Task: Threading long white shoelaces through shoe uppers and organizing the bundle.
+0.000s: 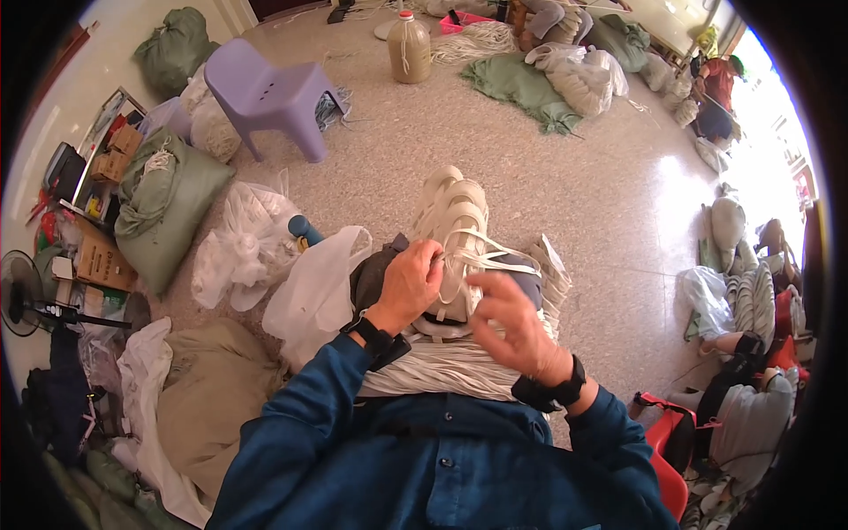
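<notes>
Above my lap, my left hand (411,281) is closed, its fingertips pinching a white flat cord (481,256) that loops out toward the right. My right hand (512,327) is just right of the cord, fingers partly curled and smeared by motion; whether it grips any cord is unclear. Beyond my hands extends a thick coiled bundle of off-white cord (464,205), its rounded loops pointing away from me. A long loose hank of the same cord (442,371) lies across my lap, and more strands hang (555,278) at the right.
Left of me are a translucent plastic bag (318,296), a stuffed green sack (172,208) and a fan (22,291). Farther off stand a purple chair (274,88) and a large jug (409,53). Other people sit among cord bundles at the right, near a red chair (667,442).
</notes>
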{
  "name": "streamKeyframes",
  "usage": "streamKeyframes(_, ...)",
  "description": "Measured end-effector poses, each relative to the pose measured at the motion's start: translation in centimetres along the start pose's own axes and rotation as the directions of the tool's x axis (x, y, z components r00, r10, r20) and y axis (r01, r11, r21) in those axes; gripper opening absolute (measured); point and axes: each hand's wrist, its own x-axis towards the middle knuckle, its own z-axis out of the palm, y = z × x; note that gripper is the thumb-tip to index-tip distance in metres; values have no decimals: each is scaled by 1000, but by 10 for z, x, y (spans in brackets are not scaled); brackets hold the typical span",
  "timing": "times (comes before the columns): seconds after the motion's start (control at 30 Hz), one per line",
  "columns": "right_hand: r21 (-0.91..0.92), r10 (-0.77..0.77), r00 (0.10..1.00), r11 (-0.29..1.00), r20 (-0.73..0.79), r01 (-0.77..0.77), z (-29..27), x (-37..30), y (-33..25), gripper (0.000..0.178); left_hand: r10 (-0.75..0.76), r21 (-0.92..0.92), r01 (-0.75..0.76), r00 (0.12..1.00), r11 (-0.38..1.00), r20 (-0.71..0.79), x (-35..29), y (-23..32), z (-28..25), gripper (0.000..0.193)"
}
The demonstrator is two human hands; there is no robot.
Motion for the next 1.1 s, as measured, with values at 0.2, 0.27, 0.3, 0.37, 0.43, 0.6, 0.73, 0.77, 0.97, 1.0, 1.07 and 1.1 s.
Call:
streamKeyframes(0.2,537,451,875,700,177,-470,-20,9,28,18,165,253,-197,976,947,141,-3,3,-11,14)
streamKeyframes(0.27,548,455,878,702,146,-455,-20,12,35,22,64,95,-77,990,993,125,-8,10,-15,11)
streamKeyframes(0.3,563,423,903,730,73,-387,-20,14,37,23,-43,-66,51,992,996,122,-9,14,-17,10)
streamKeyframes(0.37,603,389,921,730,22,-322,-20,17,43,27,-126,-199,148,985,969,120,-10,16,-25,10)
streamKeyframes(0.43,656,431,902,669,40,-349,-16,20,43,28,-235,-386,277,960,880,154,-11,18,-34,9)
streamKeyframes(0.6,603,490,871,683,40,-412,8,18,46,12,-240,-451,291,956,844,168,-6,32,-43,6)
streamKeyframes(0.73,421,447,892,823,-69,-380,31,16,38,27,-211,-410,228,974,883,87,-1,35,-46,7)
streamKeyframes(0.77,385,428,903,841,-42,-380,33,16,36,30,-209,-410,227,974,883,89,-2,35,-47,7)
streamKeyframes(0.97,422,427,891,787,155,-451,43,14,37,19,-229,-471,231,971,851,62,-1,30,-40,14)
streamKeyframes(1.0,390,441,879,789,180,-475,43,14,36,20,-237,-486,243,969,840,74,-1,30,-40,15)
streamKeyframes(1.07,394,434,883,791,179,-469,43,13,35,20,-244,-500,255,966,828,89,-1,30,-40,15)
streamKeyframes(1.1,398,426,887,793,180,-462,43,12,35,20,-234,-470,248,968,847,89,-1,29,-40,15)
